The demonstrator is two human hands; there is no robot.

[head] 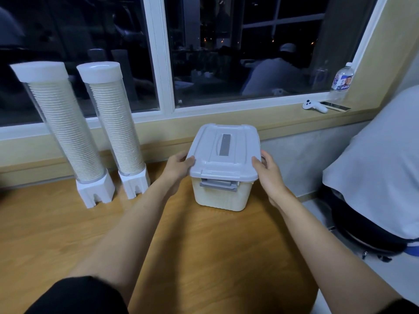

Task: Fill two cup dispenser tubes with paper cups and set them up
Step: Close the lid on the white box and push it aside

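Two clear dispenser tubes stand upright at the back left of the wooden table [68, 234], both packed with stacked paper cups and capped in white. The left tube [65, 130] and the right tube [115, 125] each sit on a white notched base. A white storage box [223, 196] with a pale lid [224, 152] and grey front latch stands mid-table. My left hand [179, 165] grips the lid's left edge. My right hand [268, 169] grips its right edge. The lid lies on the box.
A dark window with a white frame runs behind the table. On its sill lie a white controller [315, 106], a flat device and a water bottle [342, 81]. A chair draped in white cloth [374, 168] stands at the right.
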